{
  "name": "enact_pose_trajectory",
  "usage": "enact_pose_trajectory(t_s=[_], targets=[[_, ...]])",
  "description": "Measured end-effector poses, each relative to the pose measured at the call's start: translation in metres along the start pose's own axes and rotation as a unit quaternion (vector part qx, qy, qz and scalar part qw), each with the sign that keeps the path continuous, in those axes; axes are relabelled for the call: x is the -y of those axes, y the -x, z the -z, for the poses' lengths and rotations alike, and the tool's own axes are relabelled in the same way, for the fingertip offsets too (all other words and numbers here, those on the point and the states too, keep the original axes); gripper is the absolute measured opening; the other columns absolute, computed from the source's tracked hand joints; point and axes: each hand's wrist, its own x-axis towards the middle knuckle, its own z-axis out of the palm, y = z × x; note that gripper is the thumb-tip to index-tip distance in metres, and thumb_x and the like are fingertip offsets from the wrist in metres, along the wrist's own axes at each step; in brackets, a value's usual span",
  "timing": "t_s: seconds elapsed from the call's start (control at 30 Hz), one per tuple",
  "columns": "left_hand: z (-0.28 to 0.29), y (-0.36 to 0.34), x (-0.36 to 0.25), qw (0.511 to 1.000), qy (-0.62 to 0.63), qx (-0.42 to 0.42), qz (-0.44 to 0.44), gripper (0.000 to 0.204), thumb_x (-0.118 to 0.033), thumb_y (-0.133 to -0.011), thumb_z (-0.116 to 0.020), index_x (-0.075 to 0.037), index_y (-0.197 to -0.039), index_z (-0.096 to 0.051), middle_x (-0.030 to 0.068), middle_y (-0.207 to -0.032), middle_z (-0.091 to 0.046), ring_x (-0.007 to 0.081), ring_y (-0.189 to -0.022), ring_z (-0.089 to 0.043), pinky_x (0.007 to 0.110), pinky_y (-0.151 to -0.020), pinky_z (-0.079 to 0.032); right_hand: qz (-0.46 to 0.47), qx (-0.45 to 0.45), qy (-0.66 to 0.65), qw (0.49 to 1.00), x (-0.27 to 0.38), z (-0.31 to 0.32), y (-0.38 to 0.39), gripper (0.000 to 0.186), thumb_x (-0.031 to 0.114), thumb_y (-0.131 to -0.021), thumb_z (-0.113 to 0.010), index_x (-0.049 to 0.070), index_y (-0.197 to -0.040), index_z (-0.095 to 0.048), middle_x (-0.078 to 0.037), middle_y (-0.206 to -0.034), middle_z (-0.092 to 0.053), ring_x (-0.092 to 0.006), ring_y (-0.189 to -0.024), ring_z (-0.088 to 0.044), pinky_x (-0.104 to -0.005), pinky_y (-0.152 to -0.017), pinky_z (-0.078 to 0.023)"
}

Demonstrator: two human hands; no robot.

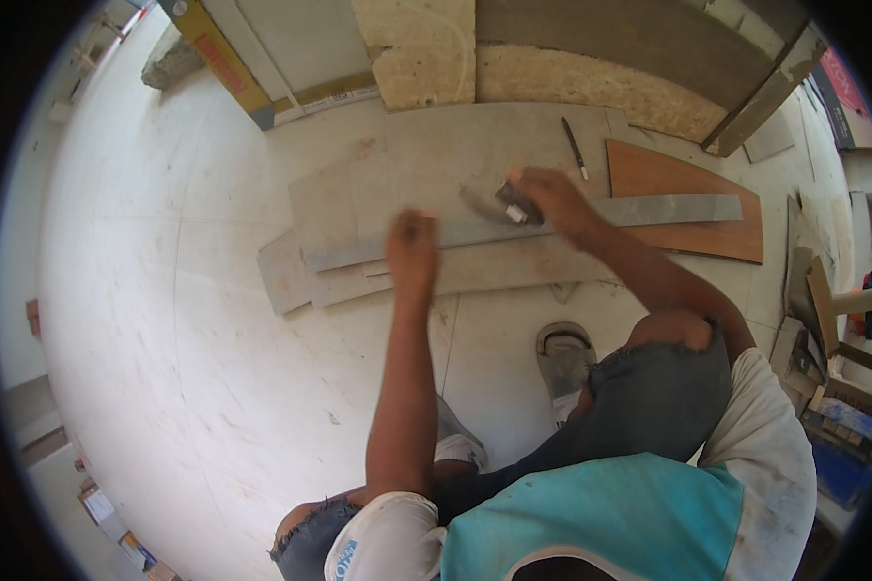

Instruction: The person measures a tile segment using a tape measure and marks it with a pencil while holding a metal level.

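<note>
A long narrow grey strip (pixel 669 208) lies across grey sheets and a brown wood-look panel (pixel 639 174) on the floor in front of me. Over the strip's left part, my left hand (pixel 413 242) is closed with its fingers curled; blur hides what, if anything, is in them. My right hand (pixel 550 201) grips a small dark tool with a light metal part (pixel 518 205), just above the strip's middle. Motion smears it, so its kind does not show. Beyond that hand, a black pen (pixel 575 148) with a white end lies on the large grey sheet (pixel 436 145).
A yellow spirit level (pixel 218 63) leans by boards (pixel 417 58) at the far side. A stone-like chunk (pixel 171 60) is at far left. At right stand an open cardboard box (pixel 848 397) and a pinkish-red box (pixel 848 92). My sandalled foot (pixel 564 363) is close to the sheets.
</note>
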Motion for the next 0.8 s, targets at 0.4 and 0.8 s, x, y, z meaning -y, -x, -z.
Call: enact_pose_trajectory(t_s=[0.4,0.8], targets=[[-0.006,0.046,-0.037,0.875,0.303,0.285,0.247,0.034,-0.024,-0.086,-0.069,0.000,-0.109,-0.061,0.0065,-0.094,-0.064,0.0132,-0.083,-0.059,0.024,-0.067,-0.045,0.036,0.097,0.060,0.993,-0.038,-0.028,0.043,0.048,0.045,-0.088,-0.064,0.000,-0.105,-0.060,-0.008,-0.088,-0.061,-0.0148,-0.079,-0.057,-0.0287,-0.070,-0.047],[0.125,-0.041,0.099,0.901,0.334,-0.149,0.234,0.018,-0.009,-0.082,-0.072,-0.002,-0.094,-0.060,0.0013,-0.071,-0.058,0.0092,-0.055,-0.049,0.021,-0.046,-0.037,0.060,0.161,0.386,0.906,-0.024,0.013,0.069,0.062,0.046,-0.077,-0.074,0.006,-0.122,-0.057,-0.012,-0.101,-0.058,-0.0255,-0.095,-0.057,-0.0369,-0.082,-0.045]])
